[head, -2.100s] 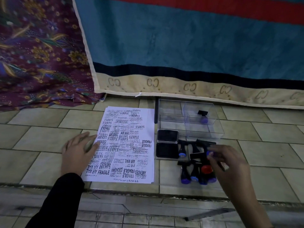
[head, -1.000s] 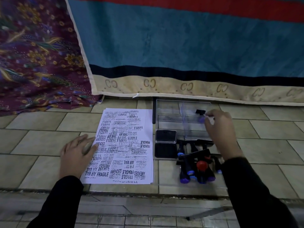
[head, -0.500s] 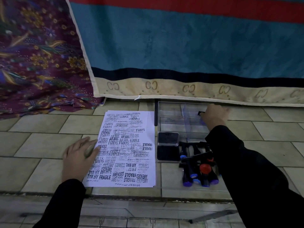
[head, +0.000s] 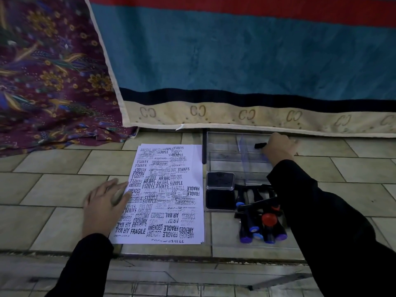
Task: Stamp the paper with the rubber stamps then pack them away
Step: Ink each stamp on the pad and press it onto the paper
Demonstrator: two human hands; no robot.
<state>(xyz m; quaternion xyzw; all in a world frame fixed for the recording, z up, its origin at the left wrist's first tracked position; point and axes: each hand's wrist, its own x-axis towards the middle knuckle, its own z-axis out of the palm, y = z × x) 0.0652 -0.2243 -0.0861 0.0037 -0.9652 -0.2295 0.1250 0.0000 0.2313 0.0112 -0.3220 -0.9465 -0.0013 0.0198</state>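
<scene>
A white paper sheet (head: 167,189), crowded with black stamp prints, lies on the tiled floor. My left hand (head: 105,202) rests flat on its left edge. My right hand (head: 279,147) reaches into the far right corner of a clear plastic box (head: 225,155), fingers curled round a black rubber stamp (head: 260,145) whose end sticks out to the left. Several more stamps (head: 257,224) with black handles and blue or purple caps, one red, lie in a pile nearer me. An open black ink pad (head: 220,199) sits between paper and pile.
A blue, red and cream blanket (head: 235,61) hangs just behind the box. Purple patterned cloth (head: 49,78) lies at the far left. The tiled ledge drops off at a step edge (head: 192,256) close to me.
My right hand took a stamp from the pile and carried it away from me into the clear box, where it now stays low. My left hand kept still on the paper.
</scene>
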